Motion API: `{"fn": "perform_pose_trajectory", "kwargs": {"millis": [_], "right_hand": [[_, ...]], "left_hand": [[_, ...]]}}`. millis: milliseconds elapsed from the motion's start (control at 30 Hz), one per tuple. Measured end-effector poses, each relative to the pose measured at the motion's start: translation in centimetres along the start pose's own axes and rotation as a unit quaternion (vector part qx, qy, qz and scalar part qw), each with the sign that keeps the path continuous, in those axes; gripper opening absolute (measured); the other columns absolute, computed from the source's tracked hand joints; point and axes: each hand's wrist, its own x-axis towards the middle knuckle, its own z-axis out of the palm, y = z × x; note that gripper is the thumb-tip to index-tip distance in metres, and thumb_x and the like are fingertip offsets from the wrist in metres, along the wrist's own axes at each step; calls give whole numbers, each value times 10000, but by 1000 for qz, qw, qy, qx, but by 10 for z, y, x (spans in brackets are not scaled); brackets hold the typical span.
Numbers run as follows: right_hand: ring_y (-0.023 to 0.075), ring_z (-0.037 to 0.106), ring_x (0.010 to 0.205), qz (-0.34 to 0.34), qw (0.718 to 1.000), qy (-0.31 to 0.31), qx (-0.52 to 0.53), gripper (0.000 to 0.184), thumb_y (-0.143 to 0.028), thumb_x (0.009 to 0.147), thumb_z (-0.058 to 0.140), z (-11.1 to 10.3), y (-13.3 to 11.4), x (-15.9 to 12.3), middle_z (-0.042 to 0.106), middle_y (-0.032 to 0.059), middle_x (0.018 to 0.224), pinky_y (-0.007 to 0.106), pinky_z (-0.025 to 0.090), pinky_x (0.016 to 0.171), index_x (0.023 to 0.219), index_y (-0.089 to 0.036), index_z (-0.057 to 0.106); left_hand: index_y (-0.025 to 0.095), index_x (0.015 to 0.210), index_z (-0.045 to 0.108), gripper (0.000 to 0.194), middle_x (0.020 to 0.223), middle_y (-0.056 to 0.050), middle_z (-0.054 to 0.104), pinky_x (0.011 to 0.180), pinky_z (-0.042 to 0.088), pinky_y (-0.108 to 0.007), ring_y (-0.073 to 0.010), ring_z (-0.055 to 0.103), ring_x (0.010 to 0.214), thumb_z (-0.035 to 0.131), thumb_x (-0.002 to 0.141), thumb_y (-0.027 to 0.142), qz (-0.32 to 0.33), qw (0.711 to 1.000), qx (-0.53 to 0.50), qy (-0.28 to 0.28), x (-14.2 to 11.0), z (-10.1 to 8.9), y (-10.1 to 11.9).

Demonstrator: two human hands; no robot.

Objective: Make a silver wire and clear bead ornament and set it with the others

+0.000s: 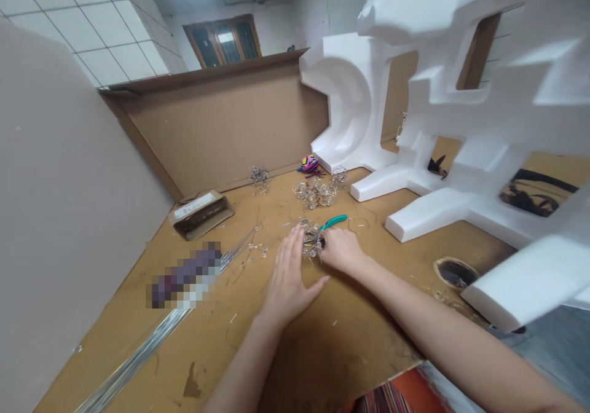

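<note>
My left hand (288,275) lies at the near left of a small cluster of bent wire pieces (312,253), fingers stretched out and thumb apart. On the cluster's right side my right hand (342,248) is closed, its fingertips turned down and mostly hidden. Pliers with a teal handle (334,221) show just above this hand; I cannot tell whether its fingers grip them. Something dark sits at the fingertips. Farther back is a larger heap of curled wire shapes (316,193). A few loose wire loops (257,251) lie left of my left hand.
Long straight wires (152,339) run along the left, beside a blurred-out object (184,275). An open cardboard box (203,215) and another wire bunch (259,175) sit farther back, near a colourful bundle (308,164). White foam packing (433,210) stands at right, near a round hole (456,273).
</note>
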Motion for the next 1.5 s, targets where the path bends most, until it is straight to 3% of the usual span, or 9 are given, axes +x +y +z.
{"fn": "perform_pose_trajectory", "kwargs": {"millis": [133, 267, 400, 600, 733, 900, 1100, 1233, 1500], "right_hand": [[270, 636, 736, -30, 999, -3, -12, 202, -247, 742, 492, -5, -2, -2, 685, 145, 764, 330, 434, 623, 766, -165, 675], [281, 610, 848, -79, 997, 6, -15, 146, -227, 711, 536, -7, -1, -3, 683, 133, 804, 348, 429, 724, 749, -164, 662], [291, 601, 860, -113, 994, 1, 6, 226, -366, 686, 608, -10, 4, -3, 677, 129, 830, 363, 436, 737, 798, -176, 659], [277, 516, 1090, -112, 968, 13, 223, 777, -527, 611, 662, -16, 17, 3, 473, 114, 1290, 386, 437, 844, 1287, -243, 403], [225, 576, 1001, -20, 914, 68, 400, 519, -514, 787, 490, -15, 21, 13, 528, 120, 1223, 354, 469, 780, 1220, -231, 449], [161, 638, 720, 53, 883, 26, 466, 448, -552, 830, 372, -11, 20, 16, 652, 58, 878, 329, 482, 705, 1068, -193, 496], [225, 583, 933, -53, 953, 30, 296, 786, -501, 617, 667, -7, 2, 0, 574, 97, 1115, 348, 454, 755, 1289, -233, 361], [229, 581, 904, -46, 966, 52, 248, 852, -442, 584, 701, -4, -3, -4, 591, 85, 1053, 356, 446, 747, 1318, -238, 318], [113, 553, 696, -161, 900, -29, 403, 541, -71, 691, 444, -6, 19, 10, 582, -12, 764, 251, 440, 680, 1208, -230, 449]], "left_hand": [[222, 1324, 344, 582, 1329, -98, 450, 1051, 254, -433, -240, 374, 1245, 540, 778, 266, -1, 1000, -28, 9, 0, 4, -7], [250, 1035, 612, 257, 979, -51, 668, 1043, 254, -426, -193, 581, 937, 499, 806, 225, 10, 997, -76, 12, 2, 1, -12], [251, 838, 681, 171, 851, -34, 688, 1027, 271, -418, -195, 598, 831, 522, 795, 299, -73, 976, -207, -5, 5, 2, -13], [152, 797, 678, 343, 826, -92, 700, 895, 410, -392, -244, 628, 870, 556, 737, 467, -310, 849, -419, 90, 8, 10, -31], [132, 833, 649, 330, 852, -105, 704, 926, 400, -378, -229, 640, 889, 562, 746, 438, -340, 794, -479, 159, 8, 12, -39], [145, 884, 631, 285, 984, -108, 682, 979, 365, -372, -213, 602, 1002, 520, 790, 390, -337, 783, -484, 200, 8, 14, -41], [162, 912, 635, 295, 1075, -103, 650, 996, 347, -361, -208, 548, 1091, 505, 799, 402, -341, 788, -470, 207, 6, 15, -44], [164, 927, 632, 286, 1086, -102, 644, 981, 366, -356, -205, 552, 1084, 507, 799, 387, -334, 779, -492, 197, 7, 16, -38], [174, 886, 642, 296, 987, -71, 661, 899, 406, -319, -190, 585, 961, 533, 773, 426, -338, 811, -439, 187, 6, 13, -42]]}}
